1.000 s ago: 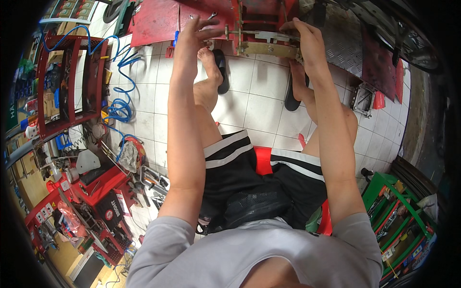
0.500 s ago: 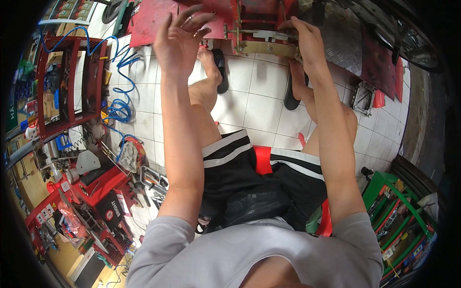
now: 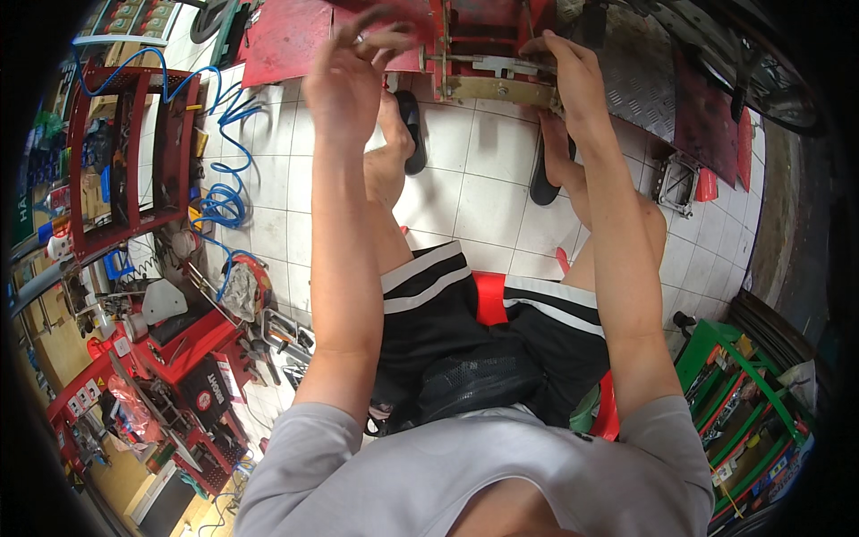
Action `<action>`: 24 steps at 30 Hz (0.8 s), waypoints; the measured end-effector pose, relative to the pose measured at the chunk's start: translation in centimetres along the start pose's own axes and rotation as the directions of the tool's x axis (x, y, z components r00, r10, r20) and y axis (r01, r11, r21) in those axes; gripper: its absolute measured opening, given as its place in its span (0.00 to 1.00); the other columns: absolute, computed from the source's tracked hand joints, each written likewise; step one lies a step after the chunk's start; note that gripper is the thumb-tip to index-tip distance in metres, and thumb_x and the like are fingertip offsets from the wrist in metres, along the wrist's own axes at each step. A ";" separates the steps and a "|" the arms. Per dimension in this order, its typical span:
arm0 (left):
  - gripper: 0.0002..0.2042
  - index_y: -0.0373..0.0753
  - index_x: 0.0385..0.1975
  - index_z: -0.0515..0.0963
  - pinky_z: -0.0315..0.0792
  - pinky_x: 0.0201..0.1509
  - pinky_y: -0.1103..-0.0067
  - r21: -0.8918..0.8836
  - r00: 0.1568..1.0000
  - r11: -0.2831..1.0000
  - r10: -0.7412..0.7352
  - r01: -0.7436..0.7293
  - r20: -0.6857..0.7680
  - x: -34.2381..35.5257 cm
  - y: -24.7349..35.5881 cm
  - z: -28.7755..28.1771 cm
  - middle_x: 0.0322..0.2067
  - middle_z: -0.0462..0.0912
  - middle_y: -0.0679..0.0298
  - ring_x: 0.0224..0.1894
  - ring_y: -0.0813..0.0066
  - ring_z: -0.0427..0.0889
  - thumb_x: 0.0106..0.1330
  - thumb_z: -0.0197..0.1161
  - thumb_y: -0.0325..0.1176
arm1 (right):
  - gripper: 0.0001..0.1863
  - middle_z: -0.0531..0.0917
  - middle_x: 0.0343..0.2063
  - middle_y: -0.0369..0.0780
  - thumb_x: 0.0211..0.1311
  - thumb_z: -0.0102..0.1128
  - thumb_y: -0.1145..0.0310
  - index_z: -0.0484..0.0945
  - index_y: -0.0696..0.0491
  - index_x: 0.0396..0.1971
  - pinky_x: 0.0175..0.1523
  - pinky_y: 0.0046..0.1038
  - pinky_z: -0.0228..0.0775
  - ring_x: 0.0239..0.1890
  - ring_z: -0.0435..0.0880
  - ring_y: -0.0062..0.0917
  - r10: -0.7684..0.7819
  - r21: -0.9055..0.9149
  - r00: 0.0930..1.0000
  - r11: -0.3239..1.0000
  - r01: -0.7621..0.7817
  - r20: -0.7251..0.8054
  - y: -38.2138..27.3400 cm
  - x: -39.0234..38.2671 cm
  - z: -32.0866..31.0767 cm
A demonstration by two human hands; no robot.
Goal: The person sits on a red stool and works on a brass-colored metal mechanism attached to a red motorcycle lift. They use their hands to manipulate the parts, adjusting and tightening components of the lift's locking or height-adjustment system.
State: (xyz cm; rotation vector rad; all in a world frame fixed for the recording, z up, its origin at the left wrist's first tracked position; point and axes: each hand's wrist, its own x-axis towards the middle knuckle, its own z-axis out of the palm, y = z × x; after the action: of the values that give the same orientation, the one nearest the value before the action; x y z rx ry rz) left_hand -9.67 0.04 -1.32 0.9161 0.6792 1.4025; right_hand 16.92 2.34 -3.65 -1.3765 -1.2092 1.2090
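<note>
We observe the right hand point(image 3: 573, 76) closed on the tan metal bracket point(image 3: 501, 89) of a red machine frame point(image 3: 474, 40), which stands on the white tiled floor point(image 3: 488, 192) ahead of the knees. The left hand point(image 3: 353, 76) is raised just short of the frame, fingers spread and loosely curled; its grip is open and holds nothing. A blue coiled hose point(image 3: 219, 192) lies well to the left.
</note>
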 end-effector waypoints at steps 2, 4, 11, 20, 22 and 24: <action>0.27 0.28 0.59 0.71 0.64 0.63 0.68 -0.151 0.999 0.988 -0.019 0.023 0.029 0.2 0.4 -0.3 0.47 0.84 0.47 0.57 0.58 0.77 0.75 0.41 0.47 | 0.21 0.88 0.31 0.38 0.70 0.51 0.58 0.88 0.58 0.32 0.44 0.26 0.72 0.37 0.82 0.23 -0.013 0.008 1.000 1.000 0.013 -0.001 0.1 0.0 0.1; 0.26 0.30 0.57 0.74 0.66 0.60 0.71 0.137 0.983 0.987 -0.059 0.084 -0.173 0.2 0.3 0.3 0.44 0.86 0.49 0.55 0.61 0.79 0.74 0.42 0.47 | 0.21 0.88 0.31 0.38 0.70 0.51 0.58 0.88 0.58 0.32 0.44 0.26 0.72 0.37 0.82 0.23 -0.017 0.012 1.000 1.000 0.017 -0.001 0.1 0.0 0.1; 0.26 0.32 0.57 0.75 0.71 0.56 0.71 0.469 0.965 0.845 -0.196 0.258 -0.176 -0.1 -0.7 0.8 0.49 0.84 0.52 0.50 0.66 0.81 0.77 0.40 0.47 | 0.21 0.88 0.32 0.38 0.70 0.51 0.58 0.88 0.59 0.32 0.46 0.26 0.72 0.40 0.82 0.23 0.031 0.037 1.000 0.999 -0.031 -0.004 -0.4 -0.2 0.2; 0.25 0.31 0.59 0.71 0.66 0.62 0.70 0.523 0.990 0.842 -0.082 0.131 -0.117 -0.1 -0.2 0.8 0.52 0.82 0.51 0.56 0.64 0.78 0.76 0.42 0.47 | 0.21 0.88 0.33 0.39 0.70 0.51 0.58 0.88 0.58 0.32 0.50 0.26 0.70 0.40 0.83 0.24 0.004 0.029 1.000 1.000 -0.005 0.010 0.1 0.1 0.0; 0.25 0.31 0.60 0.71 0.66 0.62 0.70 0.418 0.996 0.906 -0.027 0.062 -0.090 -0.1 0.0 0.7 0.52 0.82 0.51 0.55 0.64 0.78 0.76 0.42 0.46 | 0.21 0.88 0.33 0.38 0.70 0.51 0.58 0.88 0.58 0.32 0.50 0.26 0.71 0.40 0.83 0.24 0.002 0.035 1.000 0.999 -0.003 0.014 0.0 0.0 0.0; 0.24 0.31 0.60 0.71 0.66 0.61 0.70 0.240 0.996 0.970 -0.017 0.037 -0.085 0.1 0.4 0.2 0.52 0.82 0.51 0.54 0.64 0.79 0.76 0.42 0.45 | 0.21 0.88 0.33 0.38 0.70 0.51 0.58 0.88 0.58 0.32 0.49 0.26 0.71 0.40 0.83 0.24 -0.009 0.035 1.000 0.999 0.009 0.010 -0.1 0.0 0.1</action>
State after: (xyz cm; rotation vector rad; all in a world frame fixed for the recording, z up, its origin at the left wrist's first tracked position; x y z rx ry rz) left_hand -9.68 0.06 -0.90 1.0382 0.9370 1.3584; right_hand 16.79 2.31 -3.58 -1.3396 -1.1941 1.2267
